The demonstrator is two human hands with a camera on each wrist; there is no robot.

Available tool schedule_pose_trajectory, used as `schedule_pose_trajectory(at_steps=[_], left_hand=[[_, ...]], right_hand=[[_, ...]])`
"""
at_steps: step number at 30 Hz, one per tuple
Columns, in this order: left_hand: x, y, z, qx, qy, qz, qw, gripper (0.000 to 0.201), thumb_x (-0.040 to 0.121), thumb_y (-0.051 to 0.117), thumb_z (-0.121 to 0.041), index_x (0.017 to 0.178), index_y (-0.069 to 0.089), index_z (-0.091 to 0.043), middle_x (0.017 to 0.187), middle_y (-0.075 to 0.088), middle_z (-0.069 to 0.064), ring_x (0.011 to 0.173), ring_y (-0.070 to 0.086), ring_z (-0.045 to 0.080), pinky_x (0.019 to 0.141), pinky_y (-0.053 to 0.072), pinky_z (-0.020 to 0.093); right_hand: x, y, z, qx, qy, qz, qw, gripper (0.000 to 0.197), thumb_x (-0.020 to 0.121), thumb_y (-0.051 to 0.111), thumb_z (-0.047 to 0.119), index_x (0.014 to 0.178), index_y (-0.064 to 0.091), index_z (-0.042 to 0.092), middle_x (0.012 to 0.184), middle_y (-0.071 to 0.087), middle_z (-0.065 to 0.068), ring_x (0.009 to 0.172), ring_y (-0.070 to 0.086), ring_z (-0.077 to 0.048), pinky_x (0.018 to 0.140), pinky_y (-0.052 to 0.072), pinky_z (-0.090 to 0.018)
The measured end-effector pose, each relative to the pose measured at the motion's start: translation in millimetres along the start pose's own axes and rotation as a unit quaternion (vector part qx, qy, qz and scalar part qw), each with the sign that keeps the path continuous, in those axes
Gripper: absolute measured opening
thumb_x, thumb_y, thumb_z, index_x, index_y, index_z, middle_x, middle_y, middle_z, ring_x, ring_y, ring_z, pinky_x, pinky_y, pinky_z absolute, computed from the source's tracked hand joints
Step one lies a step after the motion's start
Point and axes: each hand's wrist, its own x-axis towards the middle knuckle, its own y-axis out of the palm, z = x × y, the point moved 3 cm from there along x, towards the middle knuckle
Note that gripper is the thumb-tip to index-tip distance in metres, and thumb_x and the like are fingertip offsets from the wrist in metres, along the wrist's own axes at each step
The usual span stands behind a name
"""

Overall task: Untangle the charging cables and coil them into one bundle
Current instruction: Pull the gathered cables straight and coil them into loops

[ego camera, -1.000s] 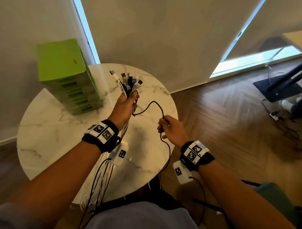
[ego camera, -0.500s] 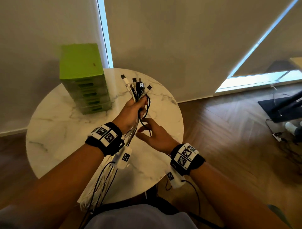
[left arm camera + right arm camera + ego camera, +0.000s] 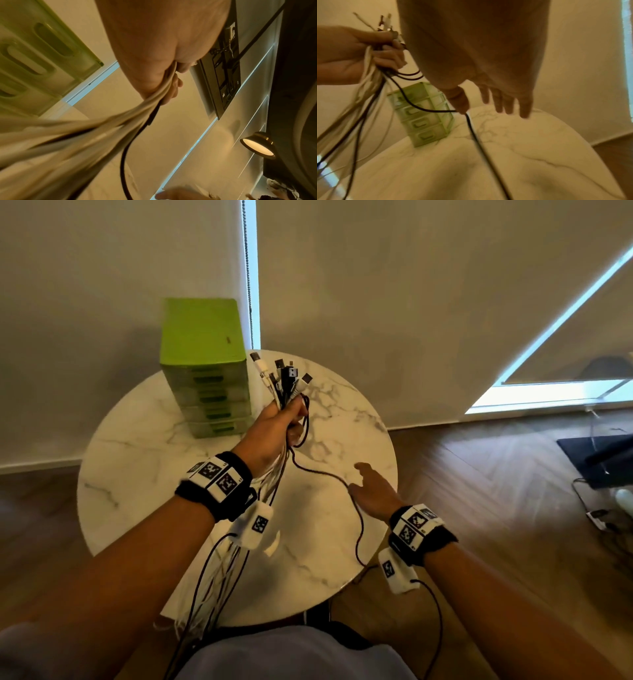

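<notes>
Left hand (image 3: 274, 429): fingers curled tight round the bunch of charging cables (image 3: 284, 386), held above the round marble table (image 3: 144, 460); plug ends fan out above the fist, white and black leads hang down past the wrist.
Right hand (image 3: 371, 491): fingers straight and spread; the thumb touches a black cable (image 3: 322, 472), no grip visible.
Black cable: runs from the left fist rightward to the right thumb, then drops off the near table edge.
Green drawer unit (image 3: 205, 368): far left on the table.
</notes>
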Motion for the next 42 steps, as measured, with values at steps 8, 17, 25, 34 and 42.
schedule_pose_trajectory(at_steps=[8,17,25,34,42], left_hand=[[2,-5,2,0.066,0.011,-0.007,0.998,0.024,0.106,0.047,-0.029,0.088,0.057,-0.017,0.065,0.047,-0.009,0.061,0.042,0.009,0.061,0.034,0.026],[6,-27,-12,0.04,0.015,-0.02,0.999,0.032,0.109,0.038,-0.032,0.083,0.05,-0.017,0.065,0.031,-0.005,0.05,0.023,0.008,0.051,0.017,0.025],[-5,-25,-18,0.002,-0.013,0.051,0.999,0.034,0.107,0.041,-0.037,0.084,0.051,-0.015,0.064,0.034,-0.006,0.05,0.026,0.009,0.047,0.021,0.022],[6,-46,-20,0.025,0.028,-0.053,0.998,0.033,0.108,0.041,-0.034,0.08,0.047,-0.017,0.065,0.033,-0.004,0.05,0.029,0.008,0.049,0.024,0.023],[10,-66,-24,0.062,0.061,-0.16,0.983,0.033,0.107,0.042,-0.036,0.094,0.049,-0.007,0.064,0.043,0.001,0.047,0.051,0.006,0.051,0.051,0.024]], right_hand=[[-31,19,107,0.136,-0.214,0.008,0.967,0.036,0.103,0.052,0.038,0.134,0.046,0.022,0.112,0.07,-0.001,0.103,0.065,-0.02,0.092,0.05,-0.037],[-20,-18,93,0.255,-0.176,-0.158,0.937,0.03,0.108,0.038,0.032,0.1,0.058,0.011,0.067,0.05,0.004,0.059,0.052,-0.011,0.064,0.061,-0.034],[15,-2,49,0.054,-0.026,-0.029,0.998,0.056,0.097,0.057,0.021,0.148,0.039,0.006,0.143,0.045,-0.011,0.131,0.045,-0.027,0.108,0.037,-0.033],[-4,-25,116,0.108,-0.227,-0.225,0.941,0.023,0.105,0.046,0.038,0.107,0.055,0.017,0.063,0.054,0.008,0.052,0.047,-0.008,0.054,0.032,-0.028],[10,-11,62,0.207,-0.214,-0.039,0.954,0.034,0.108,0.041,0.033,0.088,0.061,0.015,0.079,0.059,0.004,0.075,0.051,-0.013,0.075,0.045,-0.036]])
